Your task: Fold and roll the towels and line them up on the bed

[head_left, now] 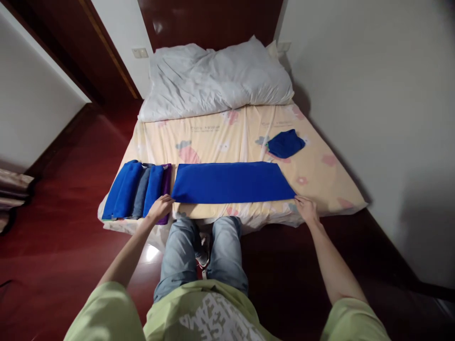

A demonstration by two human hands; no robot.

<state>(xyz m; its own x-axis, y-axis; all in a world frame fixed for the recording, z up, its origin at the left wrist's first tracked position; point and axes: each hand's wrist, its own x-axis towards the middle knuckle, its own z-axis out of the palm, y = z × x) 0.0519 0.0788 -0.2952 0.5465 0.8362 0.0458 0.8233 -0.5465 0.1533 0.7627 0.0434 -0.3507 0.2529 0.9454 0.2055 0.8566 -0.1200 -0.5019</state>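
Observation:
A long blue towel (232, 182) lies folded into a strip across the near edge of the bed (330, 189). My left hand (160, 207) pinches its near left corner, fingers closed on the cloth. At the near right corner, my right hand (306, 209) grips the towel in the same way. Left of the strip sits a row of folded towels (137, 190) in blue, grey and purple. A crumpled blue cloth (285, 143) rests farther back on the right.
White pillows (216, 78) lie at the head of the bed. A white wall runs along the bed's right side. Dark red wooden floor (60, 237) surrounds the bed on the left and front. My knees in jeans (206, 246) press against the mattress.

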